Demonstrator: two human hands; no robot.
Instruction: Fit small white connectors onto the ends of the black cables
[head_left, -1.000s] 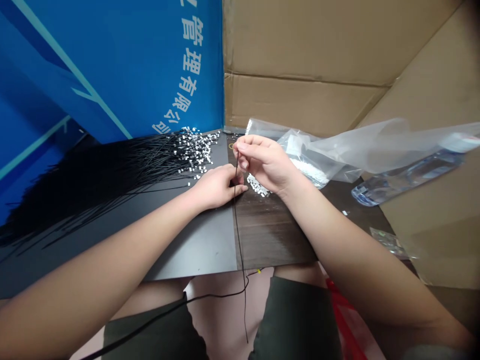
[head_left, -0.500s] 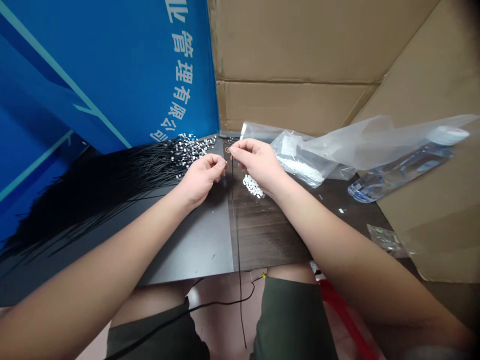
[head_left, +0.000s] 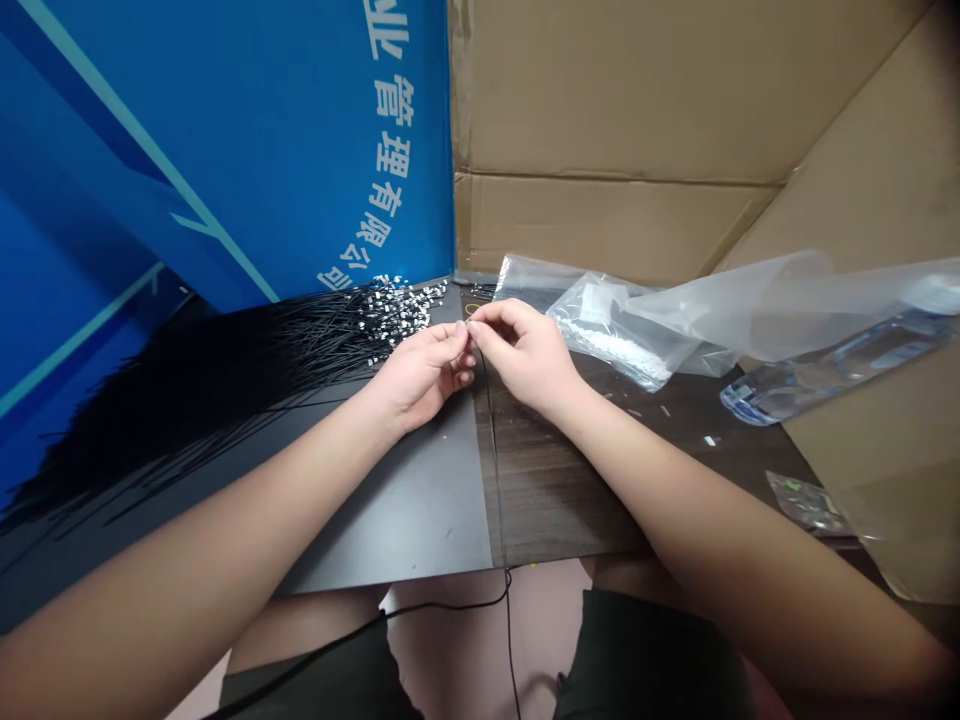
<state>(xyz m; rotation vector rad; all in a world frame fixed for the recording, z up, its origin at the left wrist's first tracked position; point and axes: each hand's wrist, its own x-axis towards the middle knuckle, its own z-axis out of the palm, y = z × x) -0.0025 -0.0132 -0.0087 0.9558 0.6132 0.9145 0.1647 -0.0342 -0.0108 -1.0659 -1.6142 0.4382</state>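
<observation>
My left hand (head_left: pixel 429 375) and my right hand (head_left: pixel 531 358) meet fingertip to fingertip above the table seam. Thumb and forefinger of the right hand pinch the upper end of a thin black wire (head_left: pixel 494 440), which hangs down past the table edge. The left hand is closed in a pinch too; whatever sits between its fingertips is too small and hidden to make out. Beyond the left hand lies a big bundle of black wires (head_left: pixel 247 345) with small white connectors (head_left: pixel 401 310) on their ends.
Behind the right hand lies a clear plastic bag (head_left: pixel 615 340) with white pieces. A water bottle (head_left: pixel 840 370) leans at the right, near a small bag of parts (head_left: pixel 810 503). A blue panel (head_left: pixel 300 120) and cardboard walls (head_left: pixel 615 90) enclose the table (head_left: pixel 397 510). A black cable (head_left: pixel 442 606) crosses below.
My hands have come together from slightly apart, the left fingertips now touching the right ones. The view has shifted a little, and the loose white pile is now hidden by the right hand.
</observation>
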